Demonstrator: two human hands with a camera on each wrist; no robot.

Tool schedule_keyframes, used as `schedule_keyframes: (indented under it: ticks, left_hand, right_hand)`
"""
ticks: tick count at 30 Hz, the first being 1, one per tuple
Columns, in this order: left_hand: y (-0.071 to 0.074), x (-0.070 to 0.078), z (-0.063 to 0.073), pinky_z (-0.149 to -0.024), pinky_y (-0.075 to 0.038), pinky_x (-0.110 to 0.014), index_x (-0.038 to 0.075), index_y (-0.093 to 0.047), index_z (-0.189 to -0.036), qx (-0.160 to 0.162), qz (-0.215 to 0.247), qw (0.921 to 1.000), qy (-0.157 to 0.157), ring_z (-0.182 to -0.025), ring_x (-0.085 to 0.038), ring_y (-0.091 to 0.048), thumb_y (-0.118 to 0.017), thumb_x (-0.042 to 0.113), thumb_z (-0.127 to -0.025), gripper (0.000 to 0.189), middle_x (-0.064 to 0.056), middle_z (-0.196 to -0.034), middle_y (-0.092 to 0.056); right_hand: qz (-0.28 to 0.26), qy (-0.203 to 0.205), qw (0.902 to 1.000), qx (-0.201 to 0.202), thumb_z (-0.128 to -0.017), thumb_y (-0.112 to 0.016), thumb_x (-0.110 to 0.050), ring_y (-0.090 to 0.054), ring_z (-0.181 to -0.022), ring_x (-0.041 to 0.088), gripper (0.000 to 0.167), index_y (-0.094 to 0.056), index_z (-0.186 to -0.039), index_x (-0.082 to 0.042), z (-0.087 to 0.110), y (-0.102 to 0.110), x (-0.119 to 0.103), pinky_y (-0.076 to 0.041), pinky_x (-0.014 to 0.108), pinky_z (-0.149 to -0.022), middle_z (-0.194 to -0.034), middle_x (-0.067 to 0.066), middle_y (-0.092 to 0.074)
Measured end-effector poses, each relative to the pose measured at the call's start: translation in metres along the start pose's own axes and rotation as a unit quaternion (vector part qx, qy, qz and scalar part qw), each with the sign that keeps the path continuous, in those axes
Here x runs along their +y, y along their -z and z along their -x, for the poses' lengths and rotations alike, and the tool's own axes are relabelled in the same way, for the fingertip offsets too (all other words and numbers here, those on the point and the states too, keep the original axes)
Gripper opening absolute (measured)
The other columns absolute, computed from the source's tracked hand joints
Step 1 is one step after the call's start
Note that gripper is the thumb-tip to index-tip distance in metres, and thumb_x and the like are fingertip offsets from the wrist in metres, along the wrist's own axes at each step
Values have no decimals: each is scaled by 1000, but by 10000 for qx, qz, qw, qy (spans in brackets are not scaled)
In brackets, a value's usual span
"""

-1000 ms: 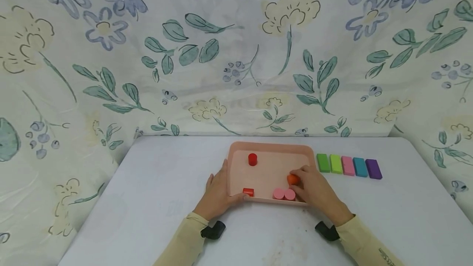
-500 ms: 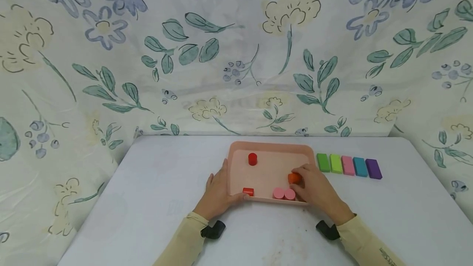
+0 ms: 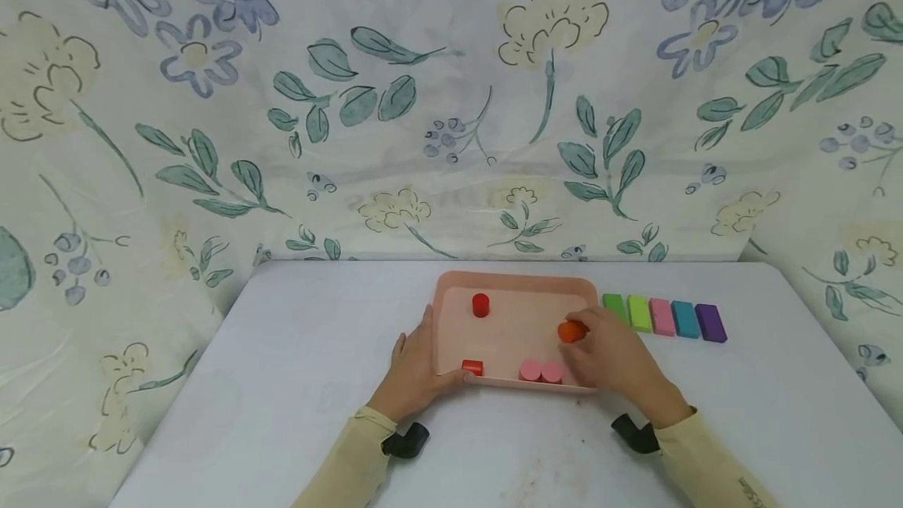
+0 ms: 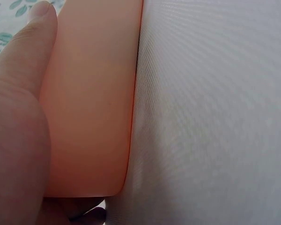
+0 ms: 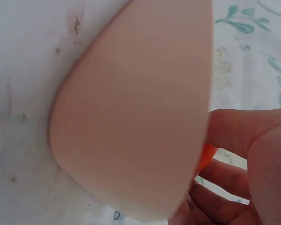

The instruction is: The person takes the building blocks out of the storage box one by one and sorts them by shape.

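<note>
A shallow peach tray (image 3: 522,281) lies on the white table. My left hand (image 3: 415,376) holds its near left corner, fingers along the left side and thumb at the front rim; in the left wrist view the thumb (image 4: 30,56) lies against the tray wall (image 4: 91,108). With thumb and fingers my right hand (image 3: 621,355) pinches a small orange block (image 3: 570,332) over the tray's right end. The right wrist view shows only an orange sliver past the tray wall (image 5: 136,117). Inside the tray are an upright red cylinder (image 3: 480,305), a red cylinder lying down (image 3: 473,368) and two pink cylinders (image 3: 541,371).
Right of the tray stands a row of flat blocks: green (image 3: 614,307), lime (image 3: 640,313), pink (image 3: 661,317), blue (image 3: 685,320) and purple (image 3: 710,324). My right hand partly overlaps the green one in the head view. A flowered cloth (image 3: 451,210) hangs behind the table.
My right hand has moved a little right and away from me with the orange block, from beside the pink cylinders to the tray's right side. The left hand keeps its place.
</note>
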State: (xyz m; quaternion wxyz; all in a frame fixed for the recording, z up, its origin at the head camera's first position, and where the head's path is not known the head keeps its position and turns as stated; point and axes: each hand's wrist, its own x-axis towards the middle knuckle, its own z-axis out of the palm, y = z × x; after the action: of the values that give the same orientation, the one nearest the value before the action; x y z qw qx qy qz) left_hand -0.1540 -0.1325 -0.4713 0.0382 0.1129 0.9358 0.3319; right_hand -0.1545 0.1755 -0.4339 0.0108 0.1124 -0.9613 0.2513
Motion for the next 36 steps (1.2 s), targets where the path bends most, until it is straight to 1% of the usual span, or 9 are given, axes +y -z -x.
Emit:
schedule_keyframes:
  ticks: [4,9,16,21,24,29,36]
  left_hand:
    - [0,-2,0,-117,-5,-67,-4,-7,-159,-15,-17,10000,-6,-148,-36,-29,-77,60,-77,125,-19,-161,-31]
    - [0,-2,1,-118,-4,-65,-3,-6,-159,-32,-4,10000,14,-148,-36,-28,-77,62,-76,127,-18,-162,-30]
    - [0,0,1,-118,-3,-66,-3,-6,-159,-42,-29,10000,-9,-149,-35,-26,-76,62,-76,126,-17,-163,-28]
    - [0,0,1,-118,-4,-67,-4,-7,-159,-35,-51,10000,-62,-149,-36,-26,-76,60,-77,125,-18,-162,-28]
    - [1,-1,1,-117,-5,-67,-4,-8,-159,-16,-36,10000,-68,-148,-37,-27,-77,59,-78,124,-19,-162,-29]
    - [1,-1,1,-117,-4,-67,-4,-7,-159,-40,-10,10000,-28,-148,-37,-27,-77,58,-78,123,-18,-162,-30]
    - [1,-1,0,-117,-5,-67,-4,-7,-159,-47,-15,10000,-24,-148,-36,-27,-77,58,-78,124,-18,-162,-29]
  right_hand:
    - [-90,-126,9999,-37,-87,-77,-16,-60,-101,29,43,-64,-125,0,2,7,-2,-59,45,-84,-114,14,-66]
    - [-158,-72,9998,-4,-87,-77,-15,-60,-103,30,44,-64,-126,-1,4,12,1,-58,46,-85,-116,14,-65]
    - [-376,-155,9991,77,-89,-76,-17,-61,-100,30,45,-64,-129,-2,8,22,6,-56,50,-87,-114,12,-68]
    - [-229,-12,9996,188,-89,-76,-19,-62,-100,30,46,-64,-129,-1,9,28,10,-55,51,-88,-112,11,-69]
    - [-166,-1,9996,207,-89,-77,-20,-62,-102,32,46,-65,-129,-1,9,30,13,-54,53,-89,-114,12,-69]
    - [-92,-2,9995,286,-89,-77,-23,-61,-108,36,48,-64,-129,0,7,32,19,-52,57,-94,-117,16,-68]
    - [158,106,9985,518,-88,-79,-23,-60,-108,40,46,-66,-126,0,7,37,27,-51,59,-92,-118,21,-65]
